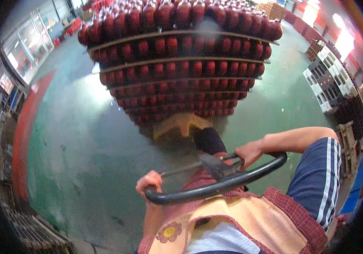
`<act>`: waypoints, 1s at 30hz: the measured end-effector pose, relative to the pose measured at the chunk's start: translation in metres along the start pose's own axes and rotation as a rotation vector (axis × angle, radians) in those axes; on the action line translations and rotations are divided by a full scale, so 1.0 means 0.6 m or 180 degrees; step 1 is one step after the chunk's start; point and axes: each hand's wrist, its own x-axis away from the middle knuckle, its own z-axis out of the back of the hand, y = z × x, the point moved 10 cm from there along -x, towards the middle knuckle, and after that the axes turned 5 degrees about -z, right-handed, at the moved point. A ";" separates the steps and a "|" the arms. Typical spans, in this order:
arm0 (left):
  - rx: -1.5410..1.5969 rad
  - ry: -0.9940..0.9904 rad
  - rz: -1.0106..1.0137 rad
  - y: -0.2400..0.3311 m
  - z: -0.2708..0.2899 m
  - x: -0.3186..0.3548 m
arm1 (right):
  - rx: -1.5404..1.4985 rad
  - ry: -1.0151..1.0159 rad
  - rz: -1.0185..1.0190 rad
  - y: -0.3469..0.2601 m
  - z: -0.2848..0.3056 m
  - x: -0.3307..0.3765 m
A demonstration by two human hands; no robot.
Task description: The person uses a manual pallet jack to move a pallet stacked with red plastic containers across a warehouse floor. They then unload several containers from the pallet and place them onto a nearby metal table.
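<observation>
A black loop handle [215, 190], which looks like that of a pallet truck, lies across in front of my body. My left hand [149, 183] is closed round its left end. My right hand [249, 154] grips the handle's far bar near the centre, beside the dark lever housing [219, 167]. Beyond the handle is the truck's yellow-orange frame [183, 122], low against the load. In front of it rises a tall stack of dark red, rounded containers [181, 44], set in tiers with thin sheets [177, 59] between them. The stack's base is mostly hidden.
Green floor [80, 156] extends around the stack, with a red strip [29, 131] on the left. White and dark plastic pallets [327, 80] stand at the right, near wooden pallets [348, 148]. Glass doors [33, 40] are at the far left.
</observation>
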 end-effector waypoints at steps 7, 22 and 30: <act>0.0235 -0.0039 -0.0006 -0.010 0.000 -0.068 | -0.0566 -0.0374 0.0484 -0.005 0.032 -0.009; -0.1030 0.1284 0.0522 -0.269 0.031 -0.313 | -0.1050 0.4974 0.2026 0.086 0.361 0.269; -0.2126 0.1501 0.0626 -0.285 0.089 -0.295 | -0.2852 0.2986 0.2757 0.330 0.285 0.092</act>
